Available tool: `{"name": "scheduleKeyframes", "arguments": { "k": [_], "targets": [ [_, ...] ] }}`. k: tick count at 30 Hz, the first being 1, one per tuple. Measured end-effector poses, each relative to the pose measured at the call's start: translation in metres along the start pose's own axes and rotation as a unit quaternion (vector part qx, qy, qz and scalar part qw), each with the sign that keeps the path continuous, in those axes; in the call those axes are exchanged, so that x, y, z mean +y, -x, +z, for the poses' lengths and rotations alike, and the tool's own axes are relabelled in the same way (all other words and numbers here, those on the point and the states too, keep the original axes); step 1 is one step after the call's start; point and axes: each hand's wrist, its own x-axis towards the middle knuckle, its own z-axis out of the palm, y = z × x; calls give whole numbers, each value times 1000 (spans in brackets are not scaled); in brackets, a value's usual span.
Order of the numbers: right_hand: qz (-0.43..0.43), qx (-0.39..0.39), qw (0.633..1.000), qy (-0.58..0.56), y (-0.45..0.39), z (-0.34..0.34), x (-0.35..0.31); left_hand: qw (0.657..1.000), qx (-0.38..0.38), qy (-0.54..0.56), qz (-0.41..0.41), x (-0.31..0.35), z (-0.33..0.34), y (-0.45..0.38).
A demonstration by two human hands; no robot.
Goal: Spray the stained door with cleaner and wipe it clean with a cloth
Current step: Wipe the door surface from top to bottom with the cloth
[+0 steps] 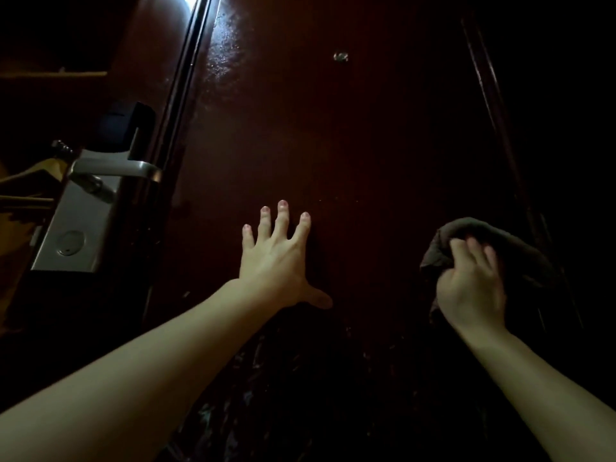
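Note:
A dark red-brown door (333, 135) fills the view, dim, with a wet sheen near its top left. My left hand (276, 261) lies flat against the door with its fingers spread and straight. To the right, my right hand (473, 281) grips a bunched dark grey cloth (513, 248) and holds it against the door at about the same height. Pale smears show on the lower part of the door below both hands. No spray bottle is in view.
A silver lock plate with a lever handle (113, 168) sits on the door's left edge. A small peephole (340, 56) is high on the door. A raised moulding (500, 128) runs down the right side. Bright light shows at the top by the door edge.

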Motion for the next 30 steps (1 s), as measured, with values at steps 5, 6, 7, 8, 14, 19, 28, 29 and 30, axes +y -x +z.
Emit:
{"name": "scheduleKeyframes", "arguments": {
  "k": [5,6,7,8,14,19,28,29,30],
  "targets": [
    [-205,-87,974,-52,4,24,-93,1000,-3,2,-13,11,0,2],
    [-246,-114,959,-79,2,27,-112,1000,-1,5,-15,11,0,2],
    [-271,-135,946,-115,-3,30,-124,1000,2,10,-17,11,-1,2],
    [-288,-137,938,-133,-8,32,-128,1000,5,13,-19,11,-1,3],
    [-127,-129,983,-40,-30,7,-38,1000,0,-5,-29,10,0,-1],
    [-14,-8,1000,15,-9,-16,49,999,-6,0,-40,19,3,-3],
    [-122,-108,986,23,-59,-22,38,1000,-3,9,-20,44,6,-12],
    [-112,-94,989,26,-67,-25,45,1000,-1,5,-6,52,6,-14],
    [-105,-77,991,33,-71,-28,55,1000,2,1,9,62,7,-17]
  ]
}}
